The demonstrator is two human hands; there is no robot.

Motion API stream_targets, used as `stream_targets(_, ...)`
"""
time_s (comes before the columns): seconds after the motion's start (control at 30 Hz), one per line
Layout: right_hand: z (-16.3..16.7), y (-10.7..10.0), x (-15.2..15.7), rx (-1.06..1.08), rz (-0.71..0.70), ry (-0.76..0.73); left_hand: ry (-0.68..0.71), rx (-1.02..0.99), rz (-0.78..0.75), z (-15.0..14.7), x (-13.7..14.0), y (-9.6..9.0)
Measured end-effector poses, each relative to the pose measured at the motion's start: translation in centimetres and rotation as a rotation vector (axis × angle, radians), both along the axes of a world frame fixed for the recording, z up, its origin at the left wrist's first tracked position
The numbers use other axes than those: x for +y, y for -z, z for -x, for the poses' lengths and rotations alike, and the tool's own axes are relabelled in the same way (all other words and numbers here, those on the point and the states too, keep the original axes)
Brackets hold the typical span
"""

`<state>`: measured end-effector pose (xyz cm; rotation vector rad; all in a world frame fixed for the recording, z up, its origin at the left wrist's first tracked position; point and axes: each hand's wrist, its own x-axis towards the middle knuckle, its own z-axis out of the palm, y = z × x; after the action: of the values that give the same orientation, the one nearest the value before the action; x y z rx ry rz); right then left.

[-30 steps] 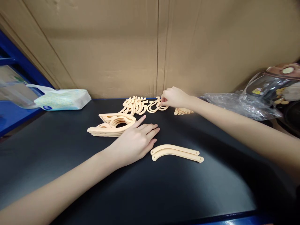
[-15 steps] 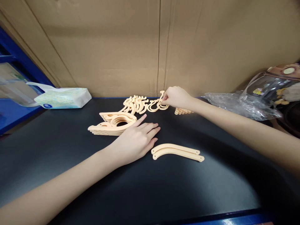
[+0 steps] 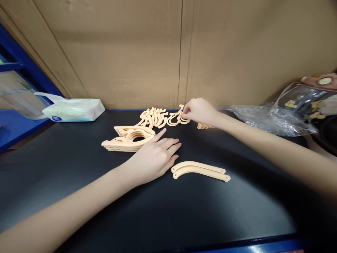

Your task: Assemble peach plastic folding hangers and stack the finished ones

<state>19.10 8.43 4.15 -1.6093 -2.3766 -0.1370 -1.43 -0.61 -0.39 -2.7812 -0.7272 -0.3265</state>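
Observation:
My left hand lies open with fingers spread, beside a stack of beige folding-hanger pieces. To its right are two curved beige hanger arms lying side by side, apart from the fingers. Far back at the wall, my right hand pinches a beige hanger hook. The thumb and index finger partly hide this piece. More loose hooks rest just left of those fingers. Next to them is a pile of several S-shaped beige pieces.
Below the right wrist sits a row of small beige parts. A tissue pack stands at the back left. Clear plastic wrapping and a transparent bag occupy the right. Behind the black tabletop rises a cardboard wall.
The hook at my right fingertips sits slightly lower. My left hand keeps its pose, and the whole view has shifted a little.

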Motion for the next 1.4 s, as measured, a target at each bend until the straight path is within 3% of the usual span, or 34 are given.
stream_targets(0.27,-1.3,-0.5,-4.9,0.065,-0.041,-0.131,0.004,0.014,-0.031,-0.1,0.1,0.2)
stream_targets(0.57,-5.9,2.7,-10.6,-0.027,-0.019,-0.198,0.022,0.001,-0.084,-0.3,0.2,0.3)
stream_targets(0.77,-6.7,3.7,-11.6,-0.045,0.086,-0.115,0.021,-0.006,-0.046,-0.4,0.3,0.3)
stream_targets(1.13,-6.9,3.9,-11.8,-0.052,0.153,-0.168,0.011,0.023,-0.052,-0.6,0.2,0.1)
stream_targets(1.4,-6.9,4.3,-11.9,-0.073,0.078,-0.211,0.017,0.001,-0.027,-0.6,0.3,0.0)
